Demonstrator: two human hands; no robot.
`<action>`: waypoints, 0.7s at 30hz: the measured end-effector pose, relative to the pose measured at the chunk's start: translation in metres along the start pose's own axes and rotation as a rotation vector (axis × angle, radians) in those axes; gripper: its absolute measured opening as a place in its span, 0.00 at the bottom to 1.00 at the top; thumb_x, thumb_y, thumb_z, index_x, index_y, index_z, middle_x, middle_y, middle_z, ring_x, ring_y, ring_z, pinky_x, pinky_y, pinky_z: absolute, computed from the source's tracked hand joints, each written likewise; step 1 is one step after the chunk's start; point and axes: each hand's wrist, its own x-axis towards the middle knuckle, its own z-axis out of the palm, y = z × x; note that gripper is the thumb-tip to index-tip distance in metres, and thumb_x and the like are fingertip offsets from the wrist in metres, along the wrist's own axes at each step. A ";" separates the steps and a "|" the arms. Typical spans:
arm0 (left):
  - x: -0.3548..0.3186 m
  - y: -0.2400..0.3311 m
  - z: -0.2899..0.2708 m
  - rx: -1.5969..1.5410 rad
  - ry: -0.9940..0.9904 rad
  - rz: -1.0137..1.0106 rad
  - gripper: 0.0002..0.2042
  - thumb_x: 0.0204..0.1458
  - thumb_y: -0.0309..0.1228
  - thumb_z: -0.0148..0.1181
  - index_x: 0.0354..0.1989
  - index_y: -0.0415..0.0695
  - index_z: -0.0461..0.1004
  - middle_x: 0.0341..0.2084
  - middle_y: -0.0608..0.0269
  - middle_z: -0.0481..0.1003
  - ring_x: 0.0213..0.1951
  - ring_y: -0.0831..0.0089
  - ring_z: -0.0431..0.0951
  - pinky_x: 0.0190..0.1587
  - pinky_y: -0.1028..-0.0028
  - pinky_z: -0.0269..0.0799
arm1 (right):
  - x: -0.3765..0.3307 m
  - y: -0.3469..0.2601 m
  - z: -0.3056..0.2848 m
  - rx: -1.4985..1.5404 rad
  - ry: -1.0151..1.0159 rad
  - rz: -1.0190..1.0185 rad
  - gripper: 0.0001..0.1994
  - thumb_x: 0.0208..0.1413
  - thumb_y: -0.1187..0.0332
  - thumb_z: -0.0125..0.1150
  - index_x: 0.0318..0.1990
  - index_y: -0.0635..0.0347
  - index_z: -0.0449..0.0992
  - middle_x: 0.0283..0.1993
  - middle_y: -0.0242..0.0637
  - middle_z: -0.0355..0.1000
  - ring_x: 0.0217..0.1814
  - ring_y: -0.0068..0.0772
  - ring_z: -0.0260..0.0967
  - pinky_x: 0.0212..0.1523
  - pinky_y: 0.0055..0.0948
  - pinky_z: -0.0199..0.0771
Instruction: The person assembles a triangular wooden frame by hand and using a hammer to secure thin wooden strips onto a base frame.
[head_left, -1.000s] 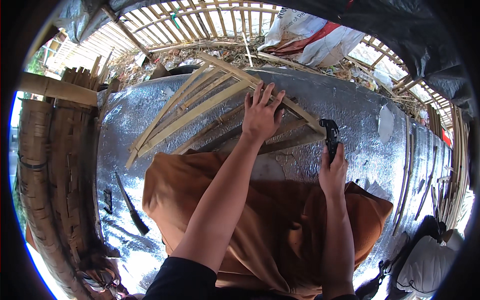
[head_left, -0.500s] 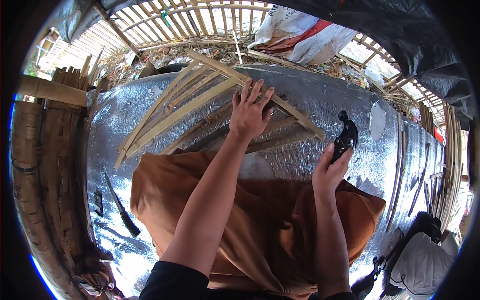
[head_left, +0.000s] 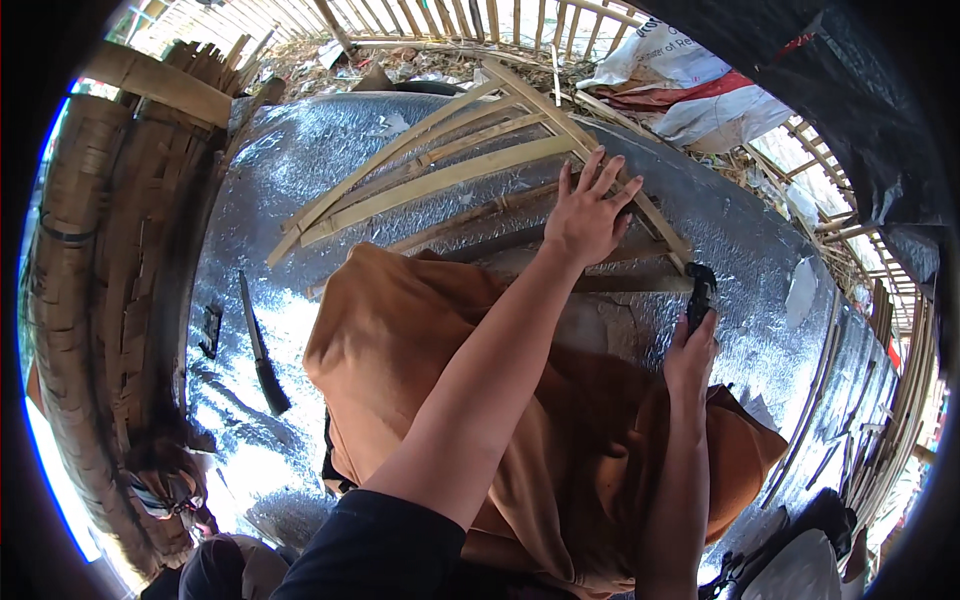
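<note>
I have the left hand [head_left: 585, 220] spread on the wooden frame [head_left: 450, 174], the right hand [head_left: 691, 352] wrapped around a hammer [head_left: 701, 290].

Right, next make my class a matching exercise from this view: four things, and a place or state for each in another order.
Column one
1. claw hammer
2. left hand
3. black-handled knife
4. brown cloth

Column two
A. draped in loose folds
B. lying on the silver foil sheet, at the picture's left
C. gripped in the right hand
D. fingers spread over bamboo strips

Pairs: 1-C, 2-D, 3-B, 4-A
</note>
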 end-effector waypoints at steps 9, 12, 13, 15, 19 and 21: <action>0.001 0.006 -0.002 -0.051 0.021 -0.006 0.27 0.61 0.43 0.59 0.70 0.63 0.67 0.73 0.63 0.57 0.77 0.55 0.47 0.73 0.39 0.50 | 0.007 0.004 -0.017 0.006 -0.062 -0.035 0.17 0.71 0.65 0.53 0.53 0.74 0.62 0.36 0.60 0.75 0.37 0.63 0.77 0.37 0.52 0.74; 0.008 0.000 -0.003 -0.043 0.006 -0.022 0.26 0.61 0.43 0.60 0.69 0.63 0.68 0.72 0.62 0.58 0.77 0.55 0.48 0.72 0.39 0.51 | 0.007 -0.014 -0.030 0.234 0.351 -0.014 0.18 0.72 0.64 0.53 0.57 0.73 0.62 0.32 0.49 0.73 0.29 0.38 0.75 0.29 0.38 0.74; 0.004 -0.005 -0.003 -0.019 0.030 -0.022 0.26 0.61 0.43 0.60 0.69 0.63 0.68 0.71 0.62 0.58 0.77 0.55 0.49 0.72 0.38 0.51 | 0.005 -0.036 -0.043 0.426 0.398 0.059 0.19 0.72 0.64 0.53 0.58 0.74 0.61 0.32 0.49 0.73 0.28 0.36 0.75 0.29 0.39 0.74; -0.002 0.003 0.005 -0.043 0.040 0.012 0.26 0.61 0.43 0.59 0.69 0.63 0.68 0.71 0.62 0.59 0.77 0.55 0.50 0.72 0.38 0.52 | 0.003 -0.019 -0.021 0.502 0.559 0.023 0.21 0.72 0.64 0.53 0.60 0.75 0.60 0.32 0.51 0.73 0.29 0.43 0.76 0.30 0.41 0.75; 0.004 0.006 0.002 -0.024 0.033 0.010 0.25 0.62 0.44 0.59 0.68 0.63 0.69 0.70 0.62 0.59 0.76 0.54 0.50 0.71 0.38 0.52 | 0.001 -0.015 -0.018 0.119 0.172 0.028 0.15 0.71 0.65 0.54 0.53 0.69 0.63 0.29 0.55 0.72 0.28 0.63 0.73 0.31 0.50 0.73; 0.002 0.001 -0.001 0.006 0.024 0.004 0.26 0.62 0.44 0.59 0.69 0.63 0.68 0.71 0.62 0.59 0.76 0.53 0.50 0.71 0.38 0.52 | 0.009 -0.028 -0.045 0.254 0.405 -0.057 0.14 0.71 0.65 0.54 0.53 0.69 0.63 0.29 0.55 0.72 0.26 0.61 0.72 0.30 0.48 0.72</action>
